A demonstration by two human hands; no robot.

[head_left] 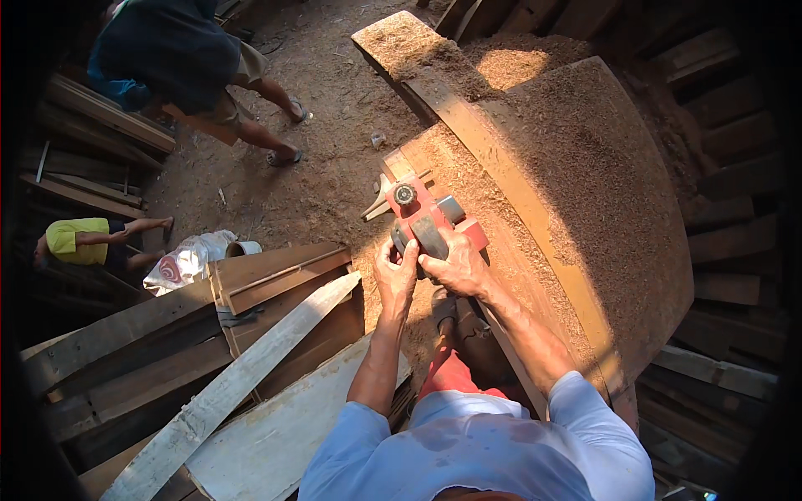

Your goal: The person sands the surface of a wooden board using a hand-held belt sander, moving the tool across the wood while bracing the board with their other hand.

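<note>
A red and black electric hand planer (pixel 428 224) is held in front of me, over the near left edge of the shaving-covered bench. It has a dark round knob at its far end and a grey motor housing on its right side. My left hand (pixel 395 271) grips the near end, its thumb against the black part. My right hand (pixel 458 261) is closed round the right side of the body, thumb pointing left. Beside the planer a long, yellowish-brown board (pixel 522 209) runs along the bench under scattered shavings. The planer's underside is hidden.
Wood shavings cover the wide bench top (pixel 610 184). Stacked planks (pixel 159 334) and a pale board (pixel 234 384) lie at the left. A person in dark clothes (pixel 175 58) stands far left, another in a yellow shirt (pixel 79 240) nearer. Timber (pixel 735 242) lines the right.
</note>
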